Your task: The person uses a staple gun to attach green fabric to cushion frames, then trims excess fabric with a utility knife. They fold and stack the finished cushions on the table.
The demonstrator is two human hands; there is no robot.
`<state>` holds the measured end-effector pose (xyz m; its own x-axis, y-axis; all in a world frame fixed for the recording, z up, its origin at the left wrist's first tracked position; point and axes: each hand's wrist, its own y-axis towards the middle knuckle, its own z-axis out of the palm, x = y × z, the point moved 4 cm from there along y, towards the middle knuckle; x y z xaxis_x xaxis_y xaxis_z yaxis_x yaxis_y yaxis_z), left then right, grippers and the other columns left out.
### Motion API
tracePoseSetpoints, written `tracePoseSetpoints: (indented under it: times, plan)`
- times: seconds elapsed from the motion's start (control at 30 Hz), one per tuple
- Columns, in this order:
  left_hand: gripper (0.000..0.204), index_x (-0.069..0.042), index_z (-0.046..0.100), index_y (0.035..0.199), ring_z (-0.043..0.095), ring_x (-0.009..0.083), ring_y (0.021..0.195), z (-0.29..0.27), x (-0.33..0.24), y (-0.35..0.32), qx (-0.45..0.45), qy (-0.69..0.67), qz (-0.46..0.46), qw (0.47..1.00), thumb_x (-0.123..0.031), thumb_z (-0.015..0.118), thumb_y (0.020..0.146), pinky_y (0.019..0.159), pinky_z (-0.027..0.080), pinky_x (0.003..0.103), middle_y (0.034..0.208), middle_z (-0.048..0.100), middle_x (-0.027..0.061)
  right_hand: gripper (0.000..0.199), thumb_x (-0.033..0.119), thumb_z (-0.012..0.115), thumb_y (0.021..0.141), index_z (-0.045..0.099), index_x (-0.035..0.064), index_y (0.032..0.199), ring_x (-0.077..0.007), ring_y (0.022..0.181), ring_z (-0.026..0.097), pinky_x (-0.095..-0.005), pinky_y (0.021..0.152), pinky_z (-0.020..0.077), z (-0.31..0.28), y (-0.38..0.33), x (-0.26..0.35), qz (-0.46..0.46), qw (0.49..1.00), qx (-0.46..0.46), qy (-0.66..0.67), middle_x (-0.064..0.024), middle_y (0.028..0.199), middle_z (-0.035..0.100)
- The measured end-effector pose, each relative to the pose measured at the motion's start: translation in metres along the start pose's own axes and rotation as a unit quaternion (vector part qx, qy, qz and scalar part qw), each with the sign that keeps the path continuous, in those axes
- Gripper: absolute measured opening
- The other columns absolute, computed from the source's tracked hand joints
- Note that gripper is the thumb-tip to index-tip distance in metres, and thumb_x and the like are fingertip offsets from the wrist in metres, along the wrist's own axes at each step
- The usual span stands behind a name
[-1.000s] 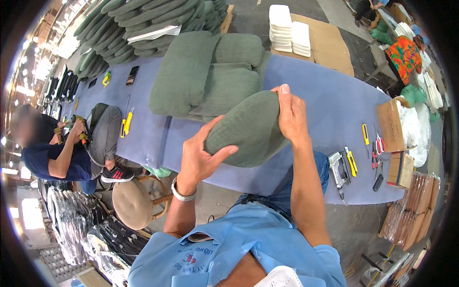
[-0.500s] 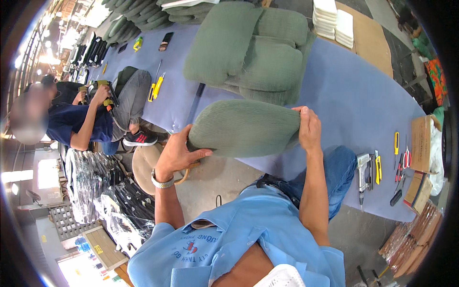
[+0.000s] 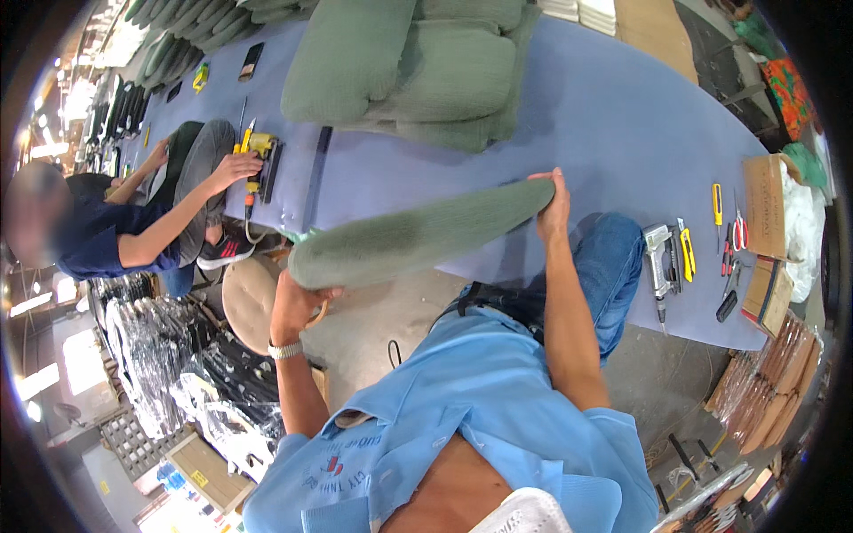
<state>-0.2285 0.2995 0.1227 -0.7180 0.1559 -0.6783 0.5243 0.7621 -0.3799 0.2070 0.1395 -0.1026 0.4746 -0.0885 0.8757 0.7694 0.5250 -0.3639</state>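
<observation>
Head view: the green cushion (image 3: 418, 235) is lifted off the purple table (image 3: 622, 133), left hand (image 3: 298, 306) gripping its near-left end, right hand (image 3: 553, 200) clasping its right end; a finished stack of cushions (image 3: 409, 71) lies farther back.

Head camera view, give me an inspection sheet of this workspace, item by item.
Surface: long blue-covered workbench.
Job's things: green upholstered cushion, held edge-on between both hands at the bench's near edge.
Clutter: stack of green cushions; pneumatic stapler; yellow utility knives; scissors; cardboard boxes.
Grippers: left hand under the cushion's left end; right hand grips its right end.
Cables: thin cord under the co-worker's yellow tool.
Surroundings: seated co-worker; round stool.
</observation>
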Motion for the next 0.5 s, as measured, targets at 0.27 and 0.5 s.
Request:
tracePoseSetpoints:
  times: [0.27,0.5]
  plan:
    - [0.065,-0.001,0.063,0.141,0.066,0.0222,0.124,0.103,-0.002,0.013,0.018,-0.164,0.149,0.975,-0.001,0.081,0.078,0.107,0.050,0.036,0.137,0.068,0.0139,0.060,0.050,0.046,0.107,0.072,0.0031,0.079,-0.0195,0.073,0.064,-0.0365,0.073,0.0508,0.017,0.000,0.216,-0.236,0.958,-0.029,-0.160,-0.0109,0.079,0.070]
    - [0.068,-0.001,0.059,0.144,0.061,0.0210,0.131,0.178,-0.075,0.066,0.052,-0.268,0.204,0.940,-0.004,0.081,0.080,0.109,0.049,0.037,0.147,0.062,0.0129,0.066,0.044,0.033,0.111,0.074,0.0026,0.081,-0.0191,0.080,0.061,-0.0324,0.084,0.0458,0.019,-0.032,0.391,-0.382,0.889,-0.018,-0.253,-0.0084,0.081,0.069]
